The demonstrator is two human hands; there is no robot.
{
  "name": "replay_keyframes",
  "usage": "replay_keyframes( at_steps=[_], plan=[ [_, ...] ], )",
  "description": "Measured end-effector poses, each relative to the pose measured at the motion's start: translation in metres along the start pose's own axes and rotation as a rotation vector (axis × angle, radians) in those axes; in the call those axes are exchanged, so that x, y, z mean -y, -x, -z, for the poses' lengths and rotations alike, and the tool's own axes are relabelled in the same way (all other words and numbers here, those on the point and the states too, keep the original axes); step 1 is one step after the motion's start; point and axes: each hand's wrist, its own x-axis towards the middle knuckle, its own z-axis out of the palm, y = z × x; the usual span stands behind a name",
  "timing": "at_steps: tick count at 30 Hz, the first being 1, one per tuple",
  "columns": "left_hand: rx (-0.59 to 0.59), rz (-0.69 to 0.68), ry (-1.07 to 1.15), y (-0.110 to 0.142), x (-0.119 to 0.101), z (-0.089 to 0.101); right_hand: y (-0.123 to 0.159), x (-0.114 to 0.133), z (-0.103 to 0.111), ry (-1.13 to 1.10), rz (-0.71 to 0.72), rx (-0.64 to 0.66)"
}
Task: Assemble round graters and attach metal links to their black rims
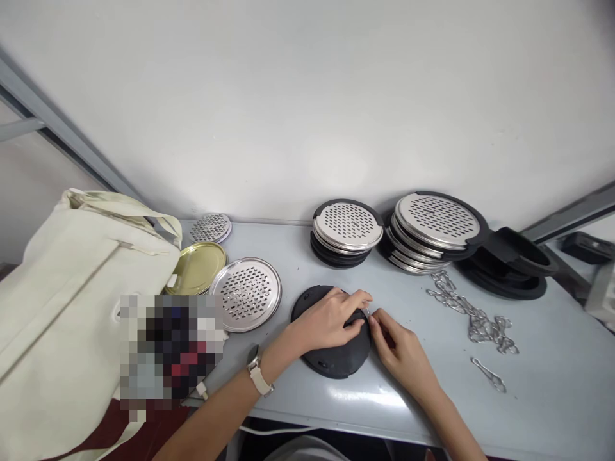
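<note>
A round black disc point(339, 362) with small slots lies near the table's front edge. My left hand point(329, 320) rests over it, thumb and fingers curled at a raised black part near its right side. At that same edge, my right hand point(396, 346) pinches a thin metal wire clip point(368, 312), mostly hidden by the fingertips. Both hands almost meet there. To the right, a pile of bent wire clips point(480, 323) is spread on the table, with a single wire clip point(489, 375) apart from it.
Perforated metal grater discs stand in a smaller stack point(348, 224) and a larger stack point(439, 221) at the back. Black rings point(516, 282) lie right of them. Leftward are a loose grater disc point(247, 294), a gold lid point(199, 266) and a cream bag point(72, 307).
</note>
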Motion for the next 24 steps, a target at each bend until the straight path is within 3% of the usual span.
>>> replay_keyframes(
  at_steps=[8, 14, 24],
  plan=[
    [0.002, -0.009, -0.030, 0.001, 0.000, 0.000, 0.001, -0.007, 0.008, -0.076, -0.071, -0.073],
    [-0.100, 0.014, -0.161, 0.000, 0.002, -0.005, -0.004, 0.002, 0.007, -0.055, -0.007, -0.042],
    [-0.083, 0.010, -0.134, 0.001, 0.003, -0.006, -0.012, 0.003, 0.005, 0.064, 0.069, 0.035]
  ],
)
